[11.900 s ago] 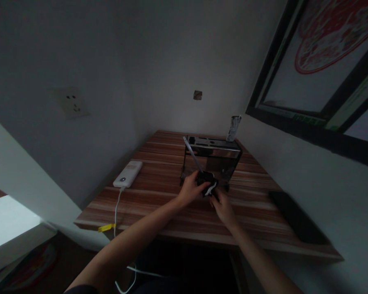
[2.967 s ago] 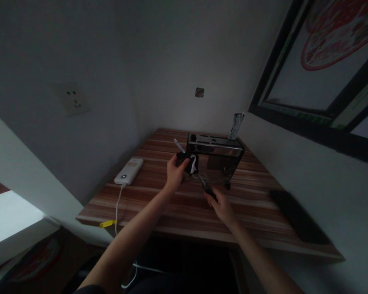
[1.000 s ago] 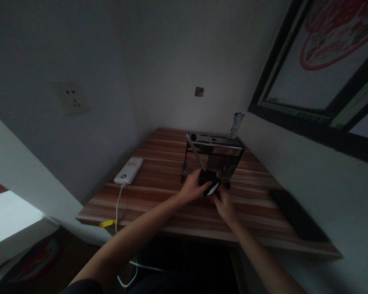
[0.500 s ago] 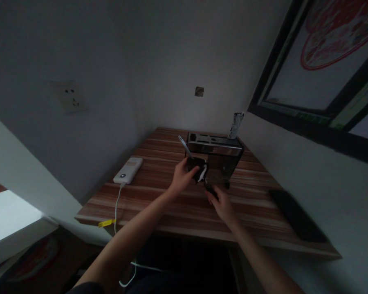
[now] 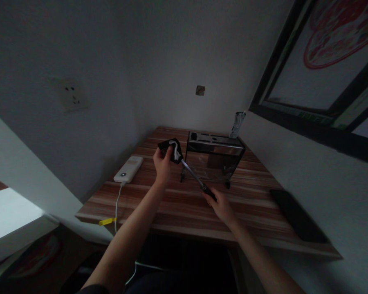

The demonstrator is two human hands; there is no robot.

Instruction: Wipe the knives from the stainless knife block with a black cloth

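My left hand (image 5: 163, 164) is closed on a black cloth with a white patch (image 5: 175, 151), held in the air left of the clear-sided box. My right hand (image 5: 219, 203) is wrapped round the black handle of a long metal-shafted tool (image 5: 192, 173). The shaft slants up and left from the handle into the cloth, which hides its far end, so I cannot tell the tip's shape. Behind the tool stands the clear-sided box (image 5: 216, 140) with a dark frame and a slotted top. A silvery, crumpled-looking upright piece (image 5: 237, 124) rises from its right end.
A white power bank (image 5: 129, 169) lies at the left of the wood-grain table (image 5: 184, 220), its white cable (image 5: 118, 200) with a yellow tag (image 5: 107, 221) hanging over the front edge. A flat black object (image 5: 297, 216) lies at the right edge. Walls close in behind and on both sides.
My left hand has moved left and up with the cloth, away from the handle to the shaft's far end. More shaft shows between my hands. My right hand has hardly moved.
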